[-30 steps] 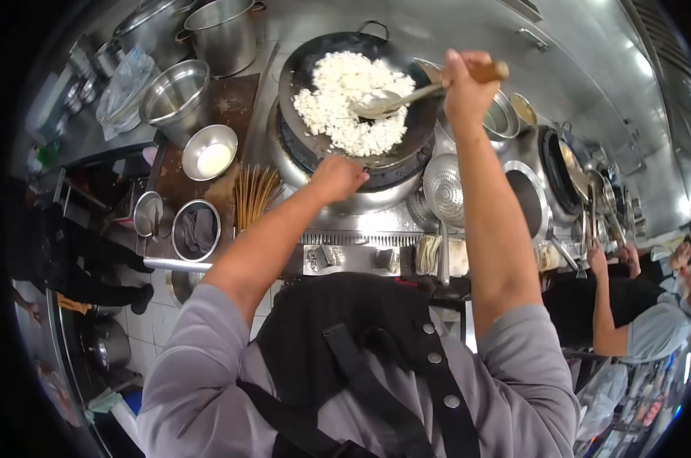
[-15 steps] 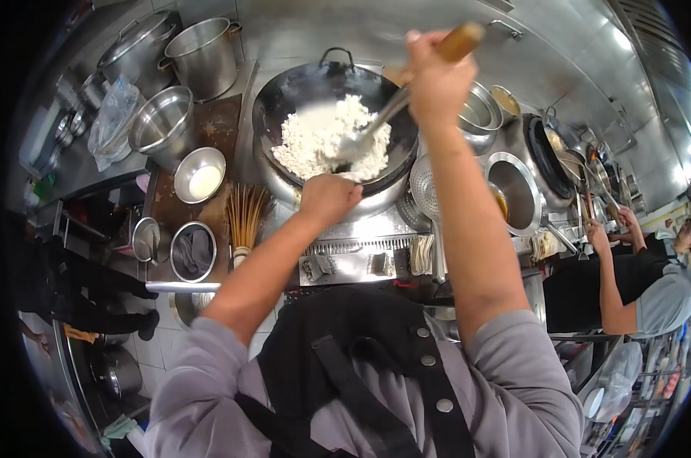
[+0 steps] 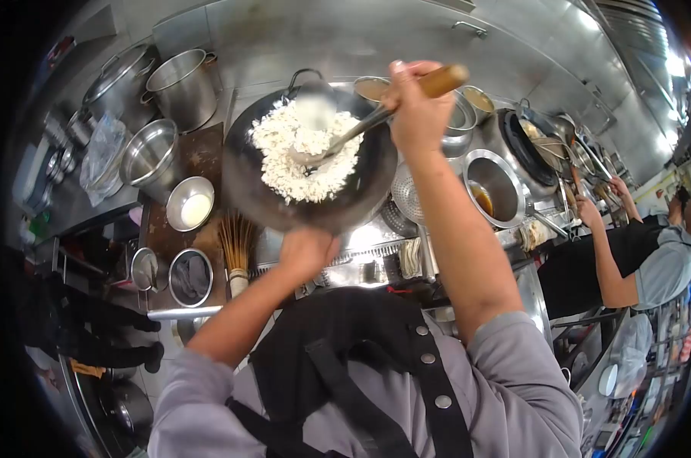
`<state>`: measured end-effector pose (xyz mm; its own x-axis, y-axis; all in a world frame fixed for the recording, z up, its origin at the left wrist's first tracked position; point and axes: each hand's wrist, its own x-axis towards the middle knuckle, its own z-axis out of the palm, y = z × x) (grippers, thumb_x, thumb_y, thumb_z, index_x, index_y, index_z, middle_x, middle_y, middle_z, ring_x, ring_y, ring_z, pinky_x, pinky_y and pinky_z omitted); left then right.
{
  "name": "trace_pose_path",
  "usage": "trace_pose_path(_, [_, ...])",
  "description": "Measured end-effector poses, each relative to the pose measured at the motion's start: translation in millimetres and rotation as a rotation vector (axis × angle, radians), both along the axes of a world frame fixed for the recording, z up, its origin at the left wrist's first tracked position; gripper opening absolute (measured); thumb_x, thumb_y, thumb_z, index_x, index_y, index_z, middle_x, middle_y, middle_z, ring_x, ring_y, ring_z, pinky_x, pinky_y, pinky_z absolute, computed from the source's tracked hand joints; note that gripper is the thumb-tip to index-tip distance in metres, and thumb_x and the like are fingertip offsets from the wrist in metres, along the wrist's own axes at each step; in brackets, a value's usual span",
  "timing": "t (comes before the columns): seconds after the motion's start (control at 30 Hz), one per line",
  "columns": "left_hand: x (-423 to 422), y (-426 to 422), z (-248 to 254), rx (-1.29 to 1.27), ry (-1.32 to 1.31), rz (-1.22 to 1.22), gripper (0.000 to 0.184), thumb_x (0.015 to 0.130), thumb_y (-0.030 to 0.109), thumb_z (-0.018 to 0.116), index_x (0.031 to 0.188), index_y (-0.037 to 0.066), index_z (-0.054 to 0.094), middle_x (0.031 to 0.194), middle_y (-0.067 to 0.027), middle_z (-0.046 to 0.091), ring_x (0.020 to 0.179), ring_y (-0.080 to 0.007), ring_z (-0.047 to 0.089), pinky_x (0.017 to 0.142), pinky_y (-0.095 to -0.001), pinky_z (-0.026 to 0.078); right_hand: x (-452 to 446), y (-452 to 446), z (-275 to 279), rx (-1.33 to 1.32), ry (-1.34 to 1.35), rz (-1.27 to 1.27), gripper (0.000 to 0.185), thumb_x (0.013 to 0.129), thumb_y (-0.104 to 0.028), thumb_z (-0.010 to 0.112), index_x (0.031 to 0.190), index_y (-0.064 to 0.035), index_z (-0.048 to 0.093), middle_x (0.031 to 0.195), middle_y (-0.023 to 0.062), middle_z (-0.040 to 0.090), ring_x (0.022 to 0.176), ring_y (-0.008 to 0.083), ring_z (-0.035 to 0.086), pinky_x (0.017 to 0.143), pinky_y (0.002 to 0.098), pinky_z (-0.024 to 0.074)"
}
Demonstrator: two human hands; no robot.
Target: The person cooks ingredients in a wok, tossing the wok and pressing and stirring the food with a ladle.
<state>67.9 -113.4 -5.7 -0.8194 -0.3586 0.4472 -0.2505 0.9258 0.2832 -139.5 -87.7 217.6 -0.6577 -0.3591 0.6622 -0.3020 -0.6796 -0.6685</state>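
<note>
While gripping the wok [image 3: 242, 191] at its near edge with the blurred left hand [image 3: 307, 253], curled into a fist, has a bristle brush [image 3: 235, 240] just to the left and a perforated strainer [image 3: 408, 191] to the right. Holds the ladle [image 3: 357, 130] down in loose white food [image 3: 284, 169] spread over the wok's middle, clasping the wooden handle [image 3: 444, 80] in the right hand [image 3: 424, 114] with fingers wrapped around. Beyond, faces two tall metal pots [image 3: 183, 95] at the far left and, behind, a steel wall [image 3: 322, 38].
</note>
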Motion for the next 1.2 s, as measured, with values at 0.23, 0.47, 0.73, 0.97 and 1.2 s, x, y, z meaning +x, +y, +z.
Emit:
trace_pose_path(0.23, [-11,-32,45,0.032,0.002,-0.007,0.044,0.091,0.042,0.062,0.064,0.007,0.067,0.068,-0.0156,0.067,0.065,-0.0367,0.066,0.06,-0.0512,0.051,25,95,-56,-0.147,-0.041,0.269,0.021,0.093,-0.007,0.074,0.105,-0.0054,0.056,0.076,0.0062,0.062,0.062,0.0138,0.056,0.065,0.0324,0.0521])
trace_pose_path(0.47, [51,10,22,0.07,-0.166,-0.093,0.044,0.089,0.044,0.065,0.062,0.01,0.068,0.067,-0.013,0.069,0.063,-0.0336,0.069,0.06,-0.0512,0.054,34,255,-104,0.6,-0.62,1.069,0.12,0.067,-0.03,0.097,0.163,-0.0189,0.025,0.155,0.0219,0.045,0.14,0.0435,0.049,0.111,0.0473,0.0439])
trace_pose_path(0.73, [28,2,10,0.084,-0.028,0.025,0.04,0.088,0.038,0.068,0.062,0.007,0.064,0.066,-0.0156,0.064,0.064,-0.0376,0.065,0.059,-0.0532,0.05,49,150,-75,0.495,-0.953,1.119,0.073,0.097,-0.02,0.065,0.159,-0.0108,0.027,0.132,0.0332,0.055,0.094,0.0362,0.07,0.072,0.0349,0.0653])
trace_pose_path(0.97, [3,-31,40,0.091,-0.081,-0.019,0.041,0.09,0.041,0.064,0.066,0.007,0.065,0.068,-0.0153,0.064,0.067,-0.0363,0.065,0.063,-0.0511,0.051,69,210,-42,1.577,0.169,0.443,0.077,0.092,-0.012,0.067,0.159,-0.0065,0.03,0.075,0.0181,0.067,0.068,0.0309,0.068,0.066,0.0408,0.054])
trace_pose_path(1.2, [-29,-38,15,0.121,-0.117,0.057,0.042,0.092,0.041,0.059,0.072,0.007,0.071,0.076,-0.0143,0.071,0.077,-0.0349,0.07,0.072,-0.0495,0.056,60,221,-108,1.609,0.642,0.125,0.073,0.093,-0.012,0.063,0.159,-0.0162,0.033,0.086,0.0241,0.069,0.081,0.0459,0.068,0.077,0.0542,0.0522])
